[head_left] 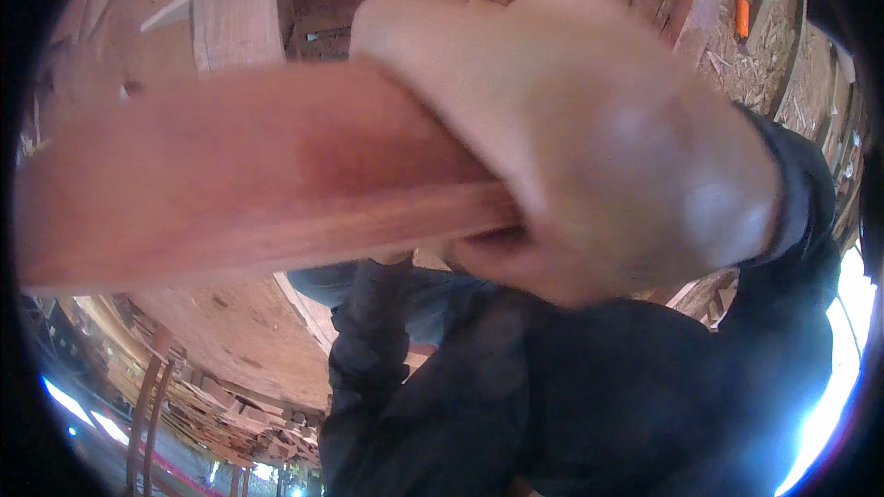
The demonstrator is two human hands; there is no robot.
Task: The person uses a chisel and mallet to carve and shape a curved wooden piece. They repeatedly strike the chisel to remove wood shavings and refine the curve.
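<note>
Fingers of the right hand (635,147) wrap one end of a reddish board (212,166) close before my camera, seemingly to leave its length clear leftward, while I cannot tell what the left hand (393,258), mostly hidden behind it, grips.

Lower-right glare, blurred wooden board (239,170), fisheye-curved edges
</note>
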